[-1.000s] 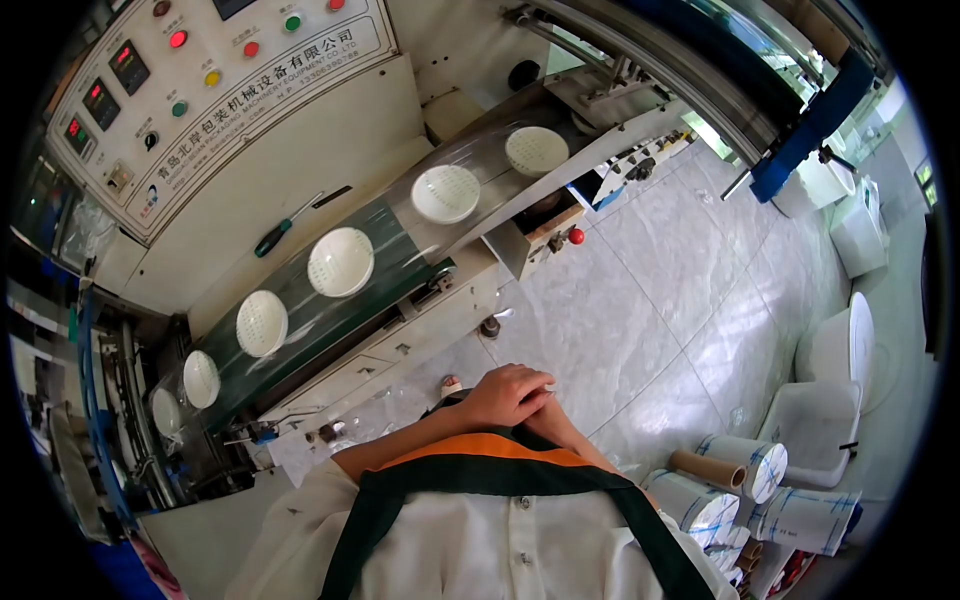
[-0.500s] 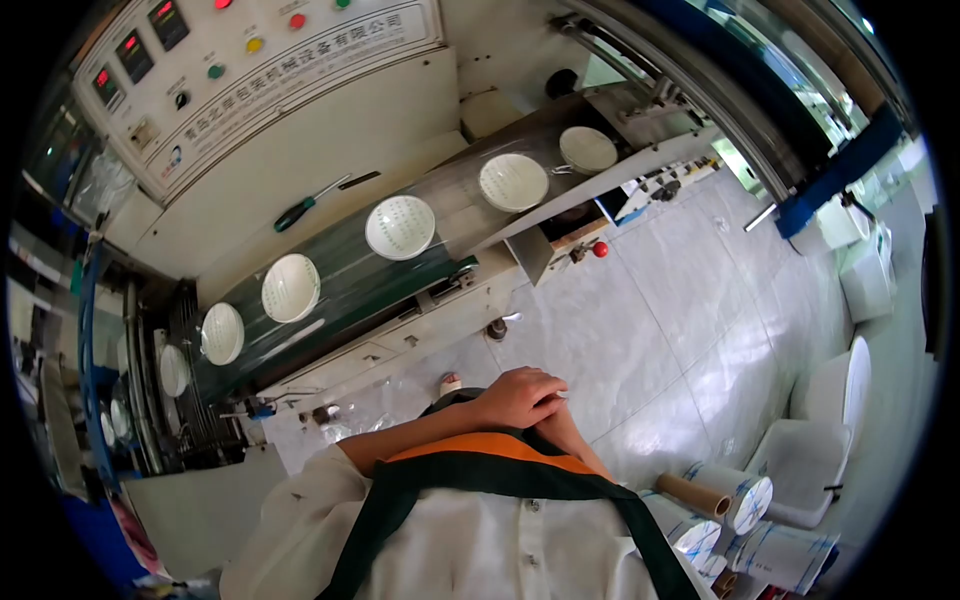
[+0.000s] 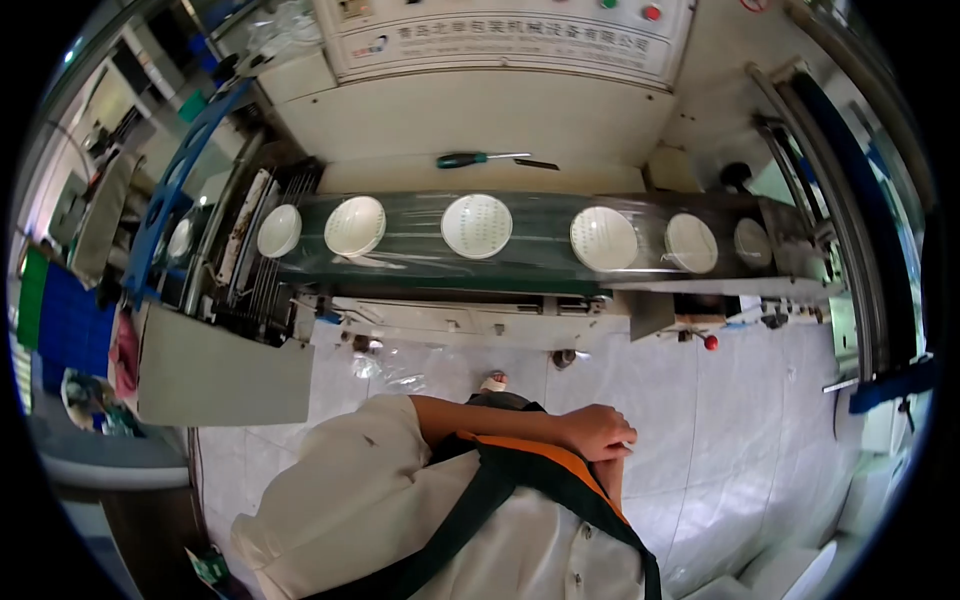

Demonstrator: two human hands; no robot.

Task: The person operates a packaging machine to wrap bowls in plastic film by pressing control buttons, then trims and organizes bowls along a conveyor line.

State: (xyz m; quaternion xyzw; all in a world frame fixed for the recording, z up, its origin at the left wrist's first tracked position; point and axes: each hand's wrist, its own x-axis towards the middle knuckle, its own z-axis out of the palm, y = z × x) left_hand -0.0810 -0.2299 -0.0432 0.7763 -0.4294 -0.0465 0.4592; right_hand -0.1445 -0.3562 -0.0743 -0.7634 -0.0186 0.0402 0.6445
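My left hand lies across my right wrist in front of my apron, its fingers curled over it. The fingers of my right hand are hidden beneath. Beyond my hands, white perforated bowls stand in a row on a green conveyor belt under clear film. Among them are a bowl near the middle, one to its left and another to its right. Neither hand touches the bowls.
Behind the belt, a green-handled screwdriver lies on a ledge below the control panel. Rollers stand at the right, and a blue frame at the left. A red knob sticks out below the belt. Clear plastic lies on the floor.
The view has swung left, bringing the belt level across it and more of the left side into sight. My hands remain together. The bowls also appear shifted, with another visible at the right end.
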